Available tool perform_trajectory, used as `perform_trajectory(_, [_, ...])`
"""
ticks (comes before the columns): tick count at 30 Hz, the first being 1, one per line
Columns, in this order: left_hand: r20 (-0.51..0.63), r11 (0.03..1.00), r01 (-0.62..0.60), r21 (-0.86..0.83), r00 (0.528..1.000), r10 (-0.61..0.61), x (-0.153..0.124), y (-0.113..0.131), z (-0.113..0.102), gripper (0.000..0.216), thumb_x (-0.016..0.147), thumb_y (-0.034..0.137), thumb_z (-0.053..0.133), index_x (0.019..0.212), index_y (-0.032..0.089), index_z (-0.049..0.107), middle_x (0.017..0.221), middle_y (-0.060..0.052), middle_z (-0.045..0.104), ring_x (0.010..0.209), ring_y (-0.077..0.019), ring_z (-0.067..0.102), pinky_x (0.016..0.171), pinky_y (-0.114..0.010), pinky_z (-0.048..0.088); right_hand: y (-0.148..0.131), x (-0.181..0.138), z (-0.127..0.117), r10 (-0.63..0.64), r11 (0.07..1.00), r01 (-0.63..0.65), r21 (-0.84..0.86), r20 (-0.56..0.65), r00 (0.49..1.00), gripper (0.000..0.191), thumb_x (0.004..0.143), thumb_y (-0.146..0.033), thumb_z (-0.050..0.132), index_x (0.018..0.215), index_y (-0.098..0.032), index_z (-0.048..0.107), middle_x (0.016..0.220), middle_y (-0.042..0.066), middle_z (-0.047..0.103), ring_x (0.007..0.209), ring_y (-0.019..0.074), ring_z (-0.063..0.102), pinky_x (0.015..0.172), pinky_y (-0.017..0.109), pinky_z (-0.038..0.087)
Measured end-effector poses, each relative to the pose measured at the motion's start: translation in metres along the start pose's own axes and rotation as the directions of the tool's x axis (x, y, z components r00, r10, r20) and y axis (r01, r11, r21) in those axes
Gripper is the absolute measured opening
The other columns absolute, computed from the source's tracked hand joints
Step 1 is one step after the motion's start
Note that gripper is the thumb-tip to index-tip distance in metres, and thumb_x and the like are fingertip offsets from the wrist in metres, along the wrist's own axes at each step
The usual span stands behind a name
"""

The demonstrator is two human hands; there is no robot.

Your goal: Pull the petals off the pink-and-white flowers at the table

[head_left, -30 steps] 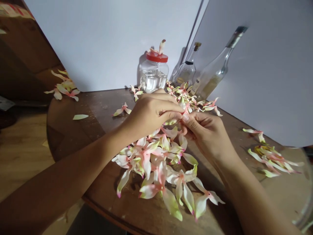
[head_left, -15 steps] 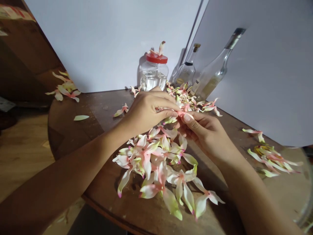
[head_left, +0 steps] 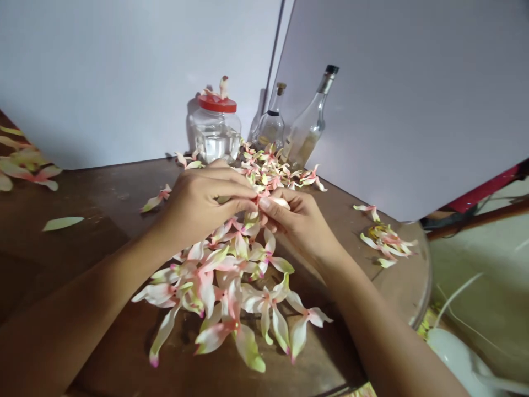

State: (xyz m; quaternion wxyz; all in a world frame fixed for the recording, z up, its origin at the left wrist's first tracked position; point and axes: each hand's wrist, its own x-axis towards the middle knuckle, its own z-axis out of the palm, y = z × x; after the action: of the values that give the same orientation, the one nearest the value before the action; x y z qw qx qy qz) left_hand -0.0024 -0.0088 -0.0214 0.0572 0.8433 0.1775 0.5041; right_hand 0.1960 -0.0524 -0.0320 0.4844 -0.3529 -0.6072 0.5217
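My left hand (head_left: 202,201) and my right hand (head_left: 300,223) meet above a round wooden table (head_left: 103,220), fingers pinched together on a pink and white artificial flower (head_left: 264,201) between them. Below the hands hangs and lies a strand of joined flowers (head_left: 229,292), white petals with pink centres and green tips. A loose heap of the same flowers (head_left: 273,165) lies just behind the hands.
At the back stand a clear jar with a red lid (head_left: 216,129) and two glass bottles (head_left: 308,124). Small flower piles (head_left: 386,240) lie at the table's right edge and at far left (head_left: 25,165). A single petal (head_left: 61,223) lies left. White boards rise behind.
The view has swung to the right, so everything sits further left in the picture. Both hands stay pinched together on the flower and have barely moved relative to the table.
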Motion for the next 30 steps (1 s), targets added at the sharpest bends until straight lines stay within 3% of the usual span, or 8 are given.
perform_trajectory(2, [-0.004, 1.0, 0.019, -0.018, 1.0, -0.019, 0.0, 0.0, 0.0, 0.008, 0.088, 0.029, 0.074, 0.083, 0.022, 0.076, 0.086, -0.003, 0.076, 0.084, -0.0162, 0.068, 0.08, -0.031, 0.054, -0.001, 0.0, 0.0, 0.013, 0.999, -0.013, 0.031, 0.008, 1.0, 0.032, 0.09, -0.043, 0.073, 0.072, -0.017, 0.065, 0.06, -0.004, 0.053, 0.053, 0.0082, 0.046, 0.05, 0.022, 0.038])
perform_trajectory(5, [0.077, 0.989, 0.096, -0.114, 0.993, -0.088, 0.0, -0.004, -0.001, 0.013, 0.085, 0.036, 0.077, 0.087, 0.023, 0.076, 0.091, -0.003, 0.075, 0.089, -0.017, 0.069, 0.084, -0.03, 0.056, -0.003, -0.001, -0.001, 0.007, 0.999, -0.008, 0.037, 0.038, 0.999, 0.033, 0.088, -0.043, 0.075, 0.071, -0.016, 0.066, 0.062, -0.003, 0.055, 0.053, 0.0078, 0.045, 0.051, 0.022, 0.037])
perform_trajectory(10, [0.198, 0.926, 0.194, -0.322, 0.971, -0.135, -0.002, -0.011, -0.006, 0.016, 0.086, 0.04, 0.076, 0.085, 0.024, 0.075, 0.099, -0.004, 0.07, 0.086, -0.0148, 0.068, 0.075, -0.02, 0.056, -0.003, -0.005, -0.003, 0.018, 0.999, -0.024, 0.047, 0.114, 0.993, 0.029, 0.085, -0.043, 0.077, 0.075, -0.016, 0.069, 0.068, 0.0, 0.062, 0.057, 0.0093, 0.048, 0.054, 0.023, 0.037])
perform_trajectory(17, [0.321, 0.93, 0.202, -0.309, 0.942, -0.098, -0.001, -0.005, -0.008, 0.016, 0.093, 0.036, 0.067, 0.085, 0.022, 0.068, 0.099, -0.004, 0.063, 0.094, -0.0161, 0.065, 0.082, -0.021, 0.054, -0.007, -0.004, -0.009, 0.035, 0.995, -0.051, 0.08, 0.19, 0.981, 0.045, 0.093, -0.056, 0.064, 0.07, -0.017, 0.063, 0.062, -0.002, 0.053, 0.053, 0.0083, 0.038, 0.051, 0.025, 0.026])
perform_trajectory(23, [0.331, 0.918, 0.19, -0.348, 0.941, -0.069, -0.003, -0.004, -0.008, 0.008, 0.094, 0.029, 0.064, 0.088, 0.024, 0.066, 0.099, -0.003, 0.06, 0.094, -0.0151, 0.062, 0.081, -0.022, 0.053, -0.003, -0.004, -0.012, 0.108, 0.939, -0.191, 0.287, 0.282, 0.953, 0.031, 0.095, -0.045, 0.066, 0.082, -0.017, 0.068, 0.075, 0.0, 0.063, 0.053, 0.0064, 0.043, 0.051, 0.023, 0.029])
perform_trajectory(30, [0.308, 0.888, 0.161, -0.431, 0.951, -0.023, -0.002, 0.005, -0.008, 0.008, 0.095, 0.019, 0.061, 0.089, 0.025, 0.061, 0.095, -0.003, 0.062, 0.088, -0.0153, 0.064, 0.075, -0.024, 0.054, 0.008, 0.002, -0.01, 0.173, 0.906, -0.266, 0.328, 0.286, 0.943, 0.039, 0.091, -0.049, 0.069, 0.073, -0.015, 0.065, 0.061, -0.003, 0.053, 0.051, 0.0067, 0.038, 0.048, 0.021, 0.029])
